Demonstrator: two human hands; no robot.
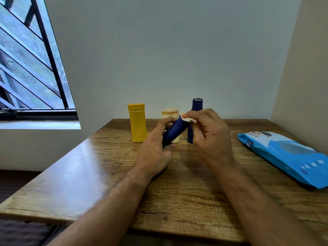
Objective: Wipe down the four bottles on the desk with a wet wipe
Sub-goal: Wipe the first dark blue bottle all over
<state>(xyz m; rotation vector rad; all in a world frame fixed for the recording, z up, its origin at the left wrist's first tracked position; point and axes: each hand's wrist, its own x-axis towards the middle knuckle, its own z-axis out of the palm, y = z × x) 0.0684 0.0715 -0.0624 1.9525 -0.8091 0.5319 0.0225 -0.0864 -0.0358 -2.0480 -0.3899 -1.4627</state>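
While the left hand (pixel 156 148) grips the tilted dark blue bottle (pixel 174 131) above the desk (pixel 106 174), its fingers curled round the lower body, the right hand (pixel 209 137) pinches the wet wipe (pixel 189 119) against the bottle's upper end. Best to turn the bottle slowly in the left hand, drawing the wipe down its length; the yellow bottle (pixel 137 124), cream bottle (pixel 170 112) and second blue bottle (pixel 197 104) stand behind.

Just beyond the fingers (pixel 166 121) of both hands, the yellow bottle (pixel 137 124), the cream jar (pixel 170 113) and the upright blue bottle (pixel 196 107) stand in a row near the wall. Right of the fingers lies the wipes pack (pixel 287 157). Left of them and nearer the person, the desk (pixel 71 167) is bare wood.
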